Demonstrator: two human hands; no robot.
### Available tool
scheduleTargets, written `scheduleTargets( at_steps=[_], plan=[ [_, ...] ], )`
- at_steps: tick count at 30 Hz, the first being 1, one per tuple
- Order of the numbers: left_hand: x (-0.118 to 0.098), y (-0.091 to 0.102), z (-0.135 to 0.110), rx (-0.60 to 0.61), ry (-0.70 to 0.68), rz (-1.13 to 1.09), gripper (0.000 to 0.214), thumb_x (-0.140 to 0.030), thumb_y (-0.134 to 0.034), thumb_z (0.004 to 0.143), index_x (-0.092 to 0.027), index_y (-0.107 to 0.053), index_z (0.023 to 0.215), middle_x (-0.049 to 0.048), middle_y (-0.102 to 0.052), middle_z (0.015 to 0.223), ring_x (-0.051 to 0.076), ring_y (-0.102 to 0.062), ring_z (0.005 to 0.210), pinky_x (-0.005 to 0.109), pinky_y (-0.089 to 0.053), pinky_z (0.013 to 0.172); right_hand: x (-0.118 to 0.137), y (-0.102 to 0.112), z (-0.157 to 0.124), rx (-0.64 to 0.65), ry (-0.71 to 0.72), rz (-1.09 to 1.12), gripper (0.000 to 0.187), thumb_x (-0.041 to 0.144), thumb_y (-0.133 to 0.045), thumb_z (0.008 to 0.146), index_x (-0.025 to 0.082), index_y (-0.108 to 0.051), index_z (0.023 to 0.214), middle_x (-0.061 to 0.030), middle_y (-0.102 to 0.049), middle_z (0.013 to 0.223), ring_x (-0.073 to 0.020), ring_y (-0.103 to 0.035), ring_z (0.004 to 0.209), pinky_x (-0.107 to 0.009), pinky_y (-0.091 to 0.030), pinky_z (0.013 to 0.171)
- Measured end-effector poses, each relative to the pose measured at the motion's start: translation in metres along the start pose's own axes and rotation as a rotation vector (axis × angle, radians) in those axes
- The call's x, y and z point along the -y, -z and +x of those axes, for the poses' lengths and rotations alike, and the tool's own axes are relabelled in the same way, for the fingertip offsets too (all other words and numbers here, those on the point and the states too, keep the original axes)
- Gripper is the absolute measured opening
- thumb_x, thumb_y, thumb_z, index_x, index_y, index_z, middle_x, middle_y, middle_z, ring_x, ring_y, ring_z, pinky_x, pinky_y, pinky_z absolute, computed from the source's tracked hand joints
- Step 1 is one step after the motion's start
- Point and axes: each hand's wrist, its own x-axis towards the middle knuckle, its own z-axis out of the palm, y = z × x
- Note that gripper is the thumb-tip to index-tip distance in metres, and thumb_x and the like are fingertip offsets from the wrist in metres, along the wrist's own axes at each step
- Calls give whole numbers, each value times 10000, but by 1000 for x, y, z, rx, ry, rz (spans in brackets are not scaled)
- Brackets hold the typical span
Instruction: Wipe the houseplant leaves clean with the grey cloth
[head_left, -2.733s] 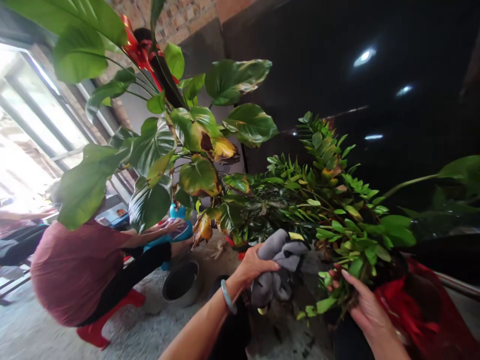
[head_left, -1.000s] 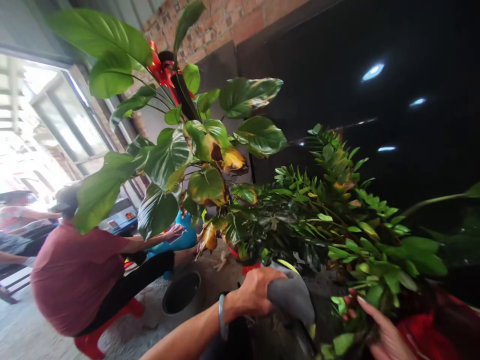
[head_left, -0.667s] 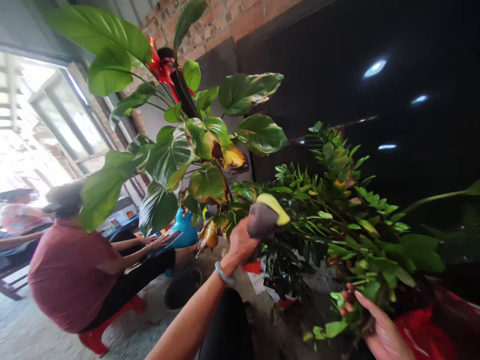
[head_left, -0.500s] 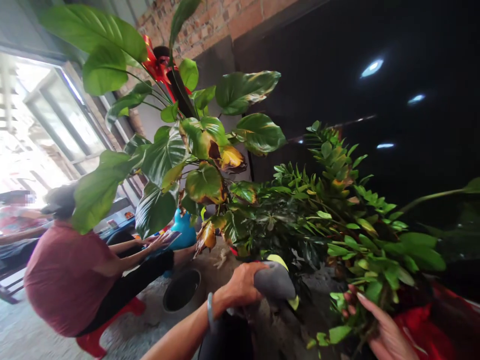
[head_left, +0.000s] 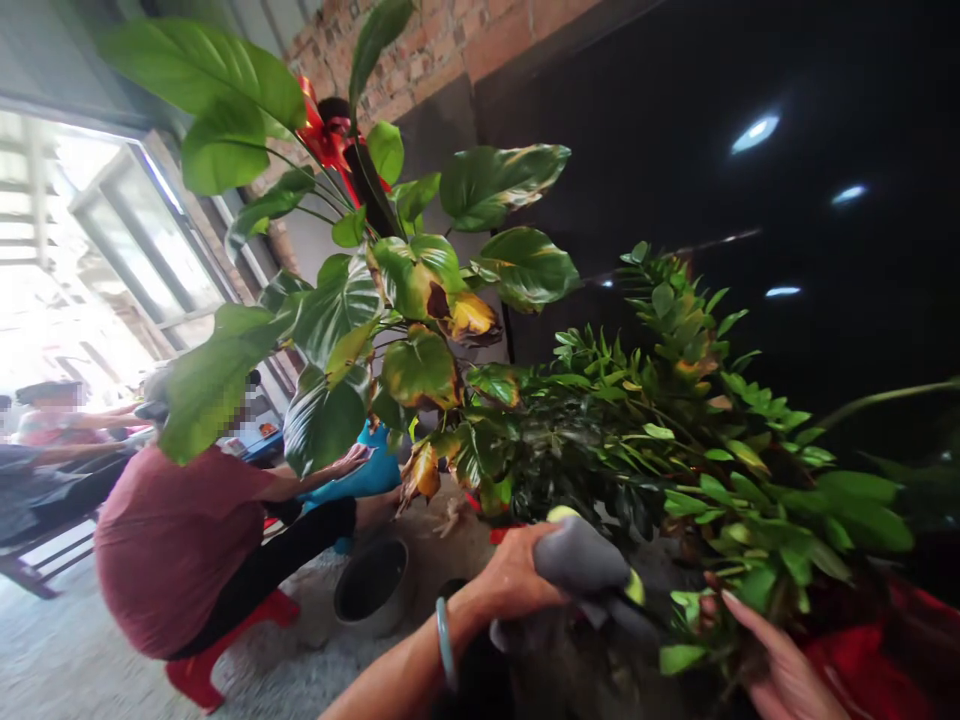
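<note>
My left hand (head_left: 514, 577), a pale bracelet on its wrist, is closed on a grey cloth (head_left: 581, 555) with yellow-green bits at its edges. The cloth hangs in folds beside the low leaves. At the lower right, my right hand (head_left: 784, 655) has thumb and fingers closed around a small leafy stem (head_left: 712, 630), partly hidden by leaves. Dense green leaves of a bushy plant (head_left: 757, 490) rise just above that hand. A large-leaved potted plant (head_left: 416, 365) with some yellow and browned leaves stands ahead, its pot hidden.
A dark bucket (head_left: 373, 588) stands on the floor left of my arm. A person in a dusty-red shirt (head_left: 180, 545) sits on a red stool (head_left: 199, 665), near a blue vessel (head_left: 367, 470). Other people sit farther left. A dark glossy panel (head_left: 675, 130) backs the plants.
My left hand has moved right with the cloth, which now droops lower toward my right hand. My right hand keeps its hold. The seated person's arm has reached toward the blue vessel.
</note>
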Motion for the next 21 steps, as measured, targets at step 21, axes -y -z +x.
scheduleTargets(
  at_steps=[21],
  plan=[
    [-37,17,34,-312,-213,-65,603,-187,-653,561,-113,-599,1157,77,-675,1012,262,-607,920,335,-470,840,8,-26,-2,-19,-137,84,416,266,-884,279,191,-705,646,19,-617,472,-137,-543,399,-237,-489,387]
  ],
)
